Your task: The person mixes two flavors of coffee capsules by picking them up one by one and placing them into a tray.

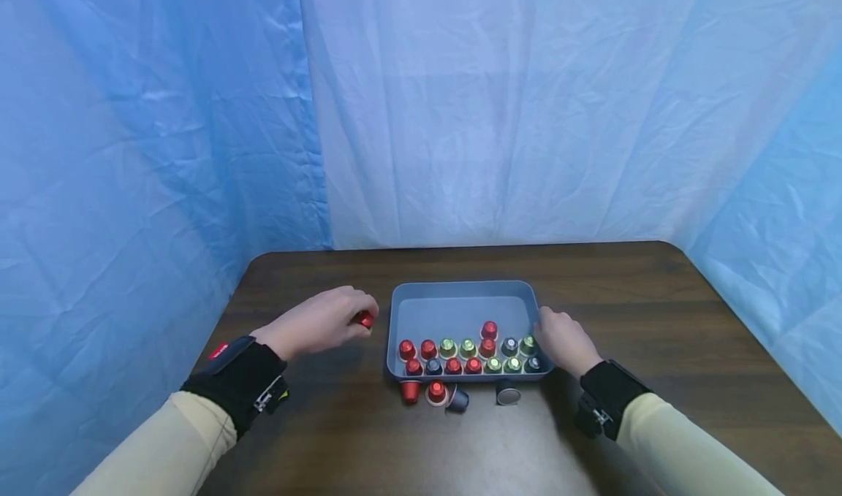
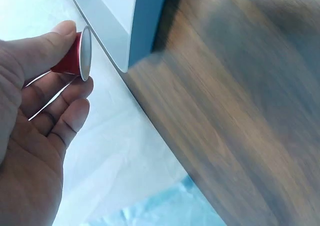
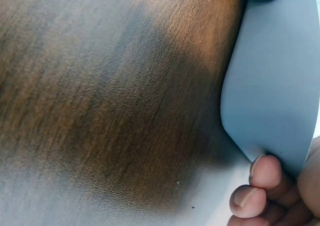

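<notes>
My left hand (image 1: 329, 317) pinches a red coffee capsule (image 2: 71, 58) between thumb and fingers, its pale rim turned sideways. It hovers just left of a grey-blue tray (image 1: 447, 291). On the tray's right side my right hand (image 1: 567, 339) grips the wall, with fingertips (image 3: 266, 172) curled against its outer face near a corner. Inside the tray, red capsules (image 1: 473, 365), green capsules (image 1: 493, 364) and dark blue capsules (image 1: 433, 366) stand in two rows along the near side. One more red capsule (image 1: 489, 329) stands behind the rows.
In front of the tray on the wooden table (image 1: 460, 452) are a red capsule (image 1: 411, 391), another red capsule (image 1: 437, 391) standing rim down, a tipped dark capsule (image 1: 458, 399) and a second dark capsule (image 1: 508, 393). Blue-white sheets (image 1: 493, 116) hang around the table.
</notes>
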A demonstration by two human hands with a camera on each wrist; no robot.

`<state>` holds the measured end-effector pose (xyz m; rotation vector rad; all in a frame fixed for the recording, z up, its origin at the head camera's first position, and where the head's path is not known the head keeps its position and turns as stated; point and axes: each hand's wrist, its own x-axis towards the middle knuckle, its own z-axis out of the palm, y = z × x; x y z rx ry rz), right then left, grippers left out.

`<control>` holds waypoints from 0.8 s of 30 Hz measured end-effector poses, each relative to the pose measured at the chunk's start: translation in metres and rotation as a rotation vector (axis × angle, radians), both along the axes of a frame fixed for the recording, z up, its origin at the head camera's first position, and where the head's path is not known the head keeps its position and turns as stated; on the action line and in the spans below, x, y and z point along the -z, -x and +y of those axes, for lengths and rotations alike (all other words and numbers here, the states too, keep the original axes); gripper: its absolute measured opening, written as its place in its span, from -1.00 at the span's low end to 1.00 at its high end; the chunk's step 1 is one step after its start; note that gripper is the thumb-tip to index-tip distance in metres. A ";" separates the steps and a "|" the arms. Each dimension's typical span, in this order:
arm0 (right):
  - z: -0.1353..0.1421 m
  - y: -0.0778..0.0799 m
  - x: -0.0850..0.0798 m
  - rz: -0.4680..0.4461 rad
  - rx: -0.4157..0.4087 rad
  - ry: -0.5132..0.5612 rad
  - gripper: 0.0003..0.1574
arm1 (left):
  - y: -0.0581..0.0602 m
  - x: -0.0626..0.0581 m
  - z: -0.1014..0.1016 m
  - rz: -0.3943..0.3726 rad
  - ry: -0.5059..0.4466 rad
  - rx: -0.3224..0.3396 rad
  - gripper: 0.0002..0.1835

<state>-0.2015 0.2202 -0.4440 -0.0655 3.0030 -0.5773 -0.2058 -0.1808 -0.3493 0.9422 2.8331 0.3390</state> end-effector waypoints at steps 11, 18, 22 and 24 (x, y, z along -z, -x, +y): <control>0.001 -0.002 0.002 0.045 -0.025 -0.008 -0.75 | 0.014 0.004 0.054 0.008 -0.014 0.089 -0.75; -0.001 -0.003 0.001 0.037 -0.018 0.000 -0.74 | 0.018 0.007 0.095 -0.022 -0.012 0.155 -0.75; -0.001 -0.003 0.001 0.036 -0.019 -0.003 -0.74 | 0.021 0.011 0.115 -0.030 -0.009 0.190 -0.77; -0.001 -0.003 0.000 0.037 -0.019 -0.004 -0.74 | 0.022 0.012 0.123 -0.041 -0.009 0.199 -0.79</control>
